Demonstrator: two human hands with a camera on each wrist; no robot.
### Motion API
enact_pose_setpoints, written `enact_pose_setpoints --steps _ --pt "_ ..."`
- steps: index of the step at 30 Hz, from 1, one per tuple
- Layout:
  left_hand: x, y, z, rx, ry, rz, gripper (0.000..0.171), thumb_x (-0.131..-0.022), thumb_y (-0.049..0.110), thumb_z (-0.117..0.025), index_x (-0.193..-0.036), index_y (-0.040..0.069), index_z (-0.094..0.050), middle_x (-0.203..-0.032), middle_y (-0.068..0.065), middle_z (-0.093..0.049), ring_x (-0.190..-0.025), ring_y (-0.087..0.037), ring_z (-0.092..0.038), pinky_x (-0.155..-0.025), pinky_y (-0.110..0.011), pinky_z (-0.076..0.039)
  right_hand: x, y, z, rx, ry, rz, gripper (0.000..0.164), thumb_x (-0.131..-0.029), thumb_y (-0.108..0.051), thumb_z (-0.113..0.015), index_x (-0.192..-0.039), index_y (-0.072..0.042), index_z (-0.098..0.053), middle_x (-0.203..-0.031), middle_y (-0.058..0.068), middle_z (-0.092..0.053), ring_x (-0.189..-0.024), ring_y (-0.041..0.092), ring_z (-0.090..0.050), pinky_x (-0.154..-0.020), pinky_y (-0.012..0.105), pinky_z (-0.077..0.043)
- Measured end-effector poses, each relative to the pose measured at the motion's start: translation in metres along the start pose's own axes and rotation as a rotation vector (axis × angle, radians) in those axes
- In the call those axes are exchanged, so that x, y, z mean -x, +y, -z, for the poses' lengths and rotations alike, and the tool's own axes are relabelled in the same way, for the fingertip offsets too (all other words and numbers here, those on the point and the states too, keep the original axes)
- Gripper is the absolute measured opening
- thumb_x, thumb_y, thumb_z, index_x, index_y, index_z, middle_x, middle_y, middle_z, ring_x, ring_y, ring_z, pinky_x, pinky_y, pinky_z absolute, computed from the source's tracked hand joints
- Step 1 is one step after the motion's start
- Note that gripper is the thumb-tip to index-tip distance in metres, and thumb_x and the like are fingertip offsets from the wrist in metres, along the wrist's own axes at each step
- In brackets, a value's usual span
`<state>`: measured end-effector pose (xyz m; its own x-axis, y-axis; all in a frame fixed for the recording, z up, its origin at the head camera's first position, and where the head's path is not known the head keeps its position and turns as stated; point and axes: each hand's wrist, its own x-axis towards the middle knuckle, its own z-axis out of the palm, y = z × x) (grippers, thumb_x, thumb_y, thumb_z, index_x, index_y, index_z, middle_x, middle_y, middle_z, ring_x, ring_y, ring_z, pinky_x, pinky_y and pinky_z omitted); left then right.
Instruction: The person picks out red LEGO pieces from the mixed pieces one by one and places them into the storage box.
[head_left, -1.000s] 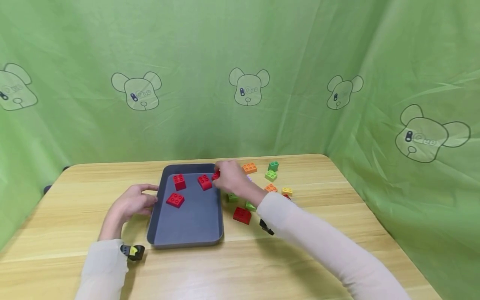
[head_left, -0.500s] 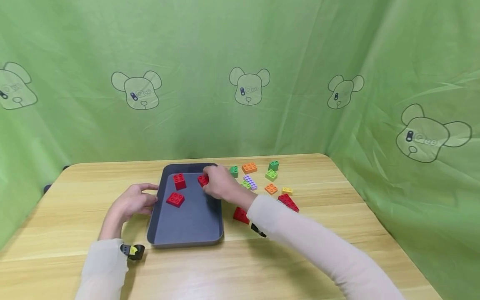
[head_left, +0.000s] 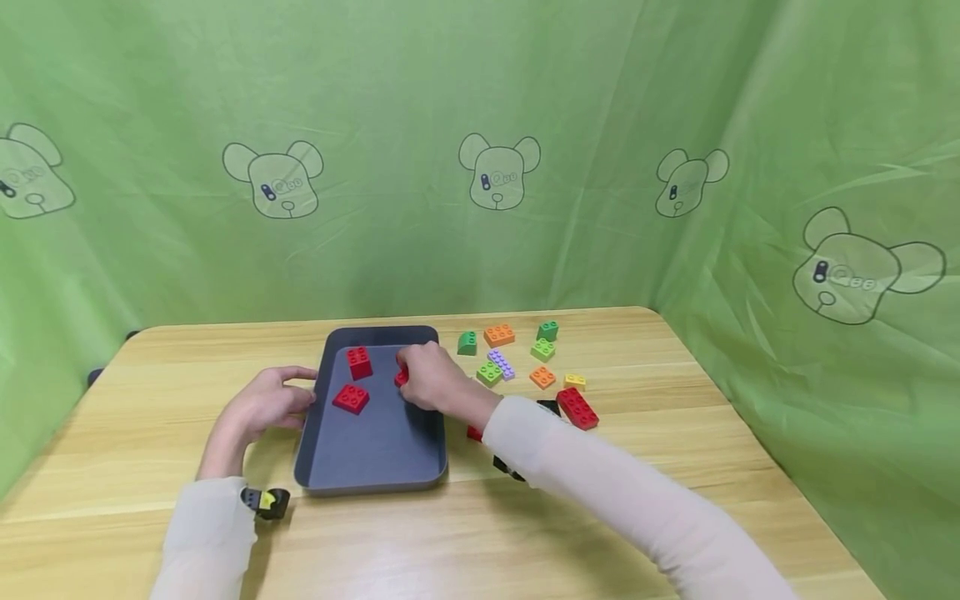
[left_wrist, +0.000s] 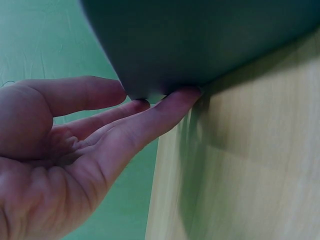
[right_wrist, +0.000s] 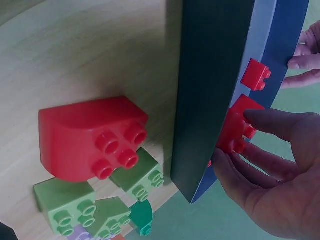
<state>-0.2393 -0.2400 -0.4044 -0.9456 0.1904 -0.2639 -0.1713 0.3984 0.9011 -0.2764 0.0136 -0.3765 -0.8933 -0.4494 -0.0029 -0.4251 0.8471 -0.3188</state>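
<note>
A dark grey tray (head_left: 375, 454) lies on the wooden table. At its left wall, my left hand (head_left: 266, 404) touches the outside with fairly straight fingers; the left wrist view has the fingertips (left_wrist: 187, 97) against the tray's underside edge. My right hand (head_left: 435, 375) reaches into the tray and pinches a red toy building brick (right_wrist: 232, 130) between thumb and fingers. The hand mostly covers this brick in the head view. To its left in the tray sit a taller red brick (head_left: 359, 363) and a flatter red brick (head_left: 351, 399). Whether another red brick lies under the right hand is unclear.
Right of the tray lie several loose bricks: an orange one (head_left: 498, 335), a purple one (head_left: 501, 364), a light green one (head_left: 489, 372), a yellow one (head_left: 574, 382) and a long red one (head_left: 577, 408). A rounded red brick (right_wrist: 85, 135) lies close outside the tray's right wall.
My right hand has moved left from the tray's right rim into the tray with a red brick, over where another red brick lay. My left hand has stayed at the tray's wall.
</note>
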Motion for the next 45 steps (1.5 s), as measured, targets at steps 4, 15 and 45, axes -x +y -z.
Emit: enact_pose_setpoints --steps 4,15,45 --pt "0.0 0.001 -0.001 -0.005 0.003 0.004 0.056 -0.097 0.002 -0.051 -0.149 -0.013 -0.036 -0.121 -0.033 -0.064 -0.101 -0.031 -0.071 -0.086 -0.043 -0.064 -0.001 0.0 -0.003 0.01 -0.011 -0.007 0.013 -0.087 -0.012 -0.074 -0.085 -0.01 -0.061 -0.072 0.002 -0.057 -0.069 0.015 -0.055 -0.053 0.02 -0.046" --pt "0.0 0.0 0.0 -0.001 0.001 0.006 0.056 -0.098 0.002 -0.051 -0.15 -0.012 -0.035 -0.123 -0.034 -0.063 -0.102 -0.031 -0.07 -0.087 -0.044 -0.064 -0.004 -0.002 -0.007 0.042 -0.035 -0.031 0.013 -0.087 -0.011 -0.073 -0.088 -0.009 -0.06 -0.074 0.003 -0.059 -0.069 0.014 -0.058 -0.052 0.019 -0.047" --pt "0.002 0.002 0.0 -0.009 0.003 0.003 0.056 -0.098 0.002 -0.051 -0.149 -0.013 -0.035 -0.125 -0.035 -0.063 -0.105 -0.034 -0.071 -0.087 -0.044 -0.064 -0.008 -0.005 -0.021 0.063 -0.077 -0.11 0.017 -0.092 -0.015 -0.07 -0.108 -0.008 -0.067 -0.092 0.007 -0.06 -0.082 0.018 -0.059 -0.061 0.022 -0.052"
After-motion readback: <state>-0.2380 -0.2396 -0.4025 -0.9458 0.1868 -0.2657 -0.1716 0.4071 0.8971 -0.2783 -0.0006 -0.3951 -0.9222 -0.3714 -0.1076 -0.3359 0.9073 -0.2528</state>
